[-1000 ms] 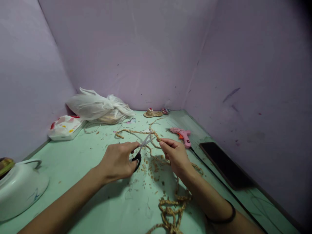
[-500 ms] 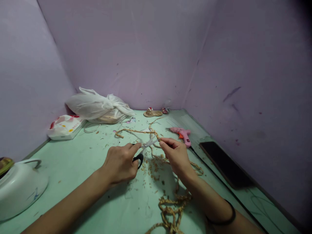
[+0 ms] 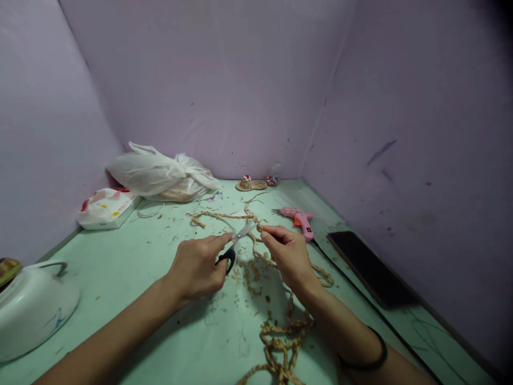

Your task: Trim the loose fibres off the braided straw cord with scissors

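Observation:
My left hand (image 3: 198,264) is closed round the black handles of a pair of scissors (image 3: 236,243), whose silver blades point up and right. My right hand (image 3: 289,254) pinches a braided tan rope (image 3: 222,216) close to the blade tips. The blades lie nearly shut against the rope just left of my right fingertips. From that pinch the rope runs back over the green table (image 3: 132,251) to the left and also down toward me, where it piles into a loose tangle (image 3: 282,342). Short rope clippings (image 3: 250,275) lie scattered under my hands.
A pink glue gun (image 3: 298,218) with a black cord lies right of my hands, a dark phone (image 3: 371,267) beyond it by the wall. A white plastic bag (image 3: 160,174) and a white packet (image 3: 106,208) sit back left. A white pot (image 3: 34,305) stands near left. Small straw ornaments (image 3: 250,184) rest at the back wall.
The scissor blades have closed from open to nearly shut at the rope. Both hands stayed in almost the same place.

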### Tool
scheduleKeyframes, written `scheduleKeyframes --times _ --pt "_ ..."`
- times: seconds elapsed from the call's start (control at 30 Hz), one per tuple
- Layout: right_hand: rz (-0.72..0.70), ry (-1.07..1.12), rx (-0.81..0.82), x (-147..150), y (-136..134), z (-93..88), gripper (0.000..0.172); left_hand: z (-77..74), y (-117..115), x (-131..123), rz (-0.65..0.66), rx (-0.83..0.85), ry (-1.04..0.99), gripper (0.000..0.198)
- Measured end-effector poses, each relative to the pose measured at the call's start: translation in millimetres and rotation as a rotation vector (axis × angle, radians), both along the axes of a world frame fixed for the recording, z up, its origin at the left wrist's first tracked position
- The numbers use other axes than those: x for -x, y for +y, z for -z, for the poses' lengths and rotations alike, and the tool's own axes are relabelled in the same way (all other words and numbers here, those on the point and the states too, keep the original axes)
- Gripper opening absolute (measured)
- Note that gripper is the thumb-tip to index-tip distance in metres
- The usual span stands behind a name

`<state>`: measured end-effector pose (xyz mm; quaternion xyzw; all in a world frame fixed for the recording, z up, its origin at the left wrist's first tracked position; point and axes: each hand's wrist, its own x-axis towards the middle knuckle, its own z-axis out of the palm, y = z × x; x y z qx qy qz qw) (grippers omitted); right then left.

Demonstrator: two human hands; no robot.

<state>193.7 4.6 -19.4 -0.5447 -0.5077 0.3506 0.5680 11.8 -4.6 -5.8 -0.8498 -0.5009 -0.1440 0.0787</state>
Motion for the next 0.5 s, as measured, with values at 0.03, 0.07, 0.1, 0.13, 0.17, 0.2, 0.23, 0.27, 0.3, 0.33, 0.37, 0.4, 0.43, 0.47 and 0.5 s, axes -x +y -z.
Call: scheduleKeyframes --times 0.03,0.07,0.1,0.13,0.17,0.2,0.23,0.27,0.3,0.33,0.37,0.4,0.43,0.47,0.5 --pt "-0.005 -0.003 -0.002 0.4 -0.4 -0.2 0.026 0.1 1.1 1.0 0.009 -0.001 -0.004 0.048" --pt "-0.007 -0.003 -0.004 0.6 -0.5 0.0 0.026 0.3 1.9 1.8 0.015 -0.010 0.008 0.049" --pt "-0.005 0.001 -0.004 0.6 -0.4 0.4 0.025 0.5 2.3 2.5 0.017 -0.022 0.029 0.050" --pt "-0.001 0.006 -0.004 0.5 -0.1 1.1 0.026 0.7 2.4 3.1 0.018 -0.034 0.050 0.050" --pt "0.005 0.012 -0.003 0.1 0.4 1.9 0.026 0.8 2.1 3.5 0.022 -0.044 0.062 0.051" --pt "0.011 0.018 -0.002 -0.4 1.0 2.7 0.026 0.9 1.7 3.8 0.027 -0.053 0.063 0.050" --pt "0.016 0.025 -0.004 -0.9 1.6 3.4 0.027 1.0 1.2 4.1 0.036 -0.060 0.053 0.050" --pt "0.019 0.032 -0.009 -1.5 2.2 4.0 0.027 0.9 0.7 4.3 0.046 -0.069 0.038 0.050" --pt "0.019 0.042 -0.014 -1.9 2.6 4.2 0.027 0.8 0.3 4.4 0.057 -0.082 0.024 0.050" --pt "0.019 0.054 -0.019 -2.3 2.9 4.2 0.027 0.7 0.0 4.4 0.067 -0.096 0.017 0.050" --pt "0.016 0.068 -0.021 -2.5 3.0 4.1 0.027 0.7 0.0 4.2 0.074 -0.111 0.021 0.051" --pt "0.013 0.083 -0.021 -2.6 3.0 3.7 0.027 0.8 0.1 3.9 0.076 -0.125 0.035 0.051" --pt "0.009 0.096 -0.020 -2.5 2.9 3.3 0.027 1.1 0.3 3.6 0.074 -0.136 0.055 0.051" --pt "0.005 0.106 -0.018 -2.3 2.7 2.9 0.028 1.6 0.7 3.2 0.068 -0.145 0.075 0.051" --pt "0.003 0.114 -0.015 -2.1 2.5 2.5 0.028 2.2 1.1 2.9 0.061 -0.151 0.090 0.051"
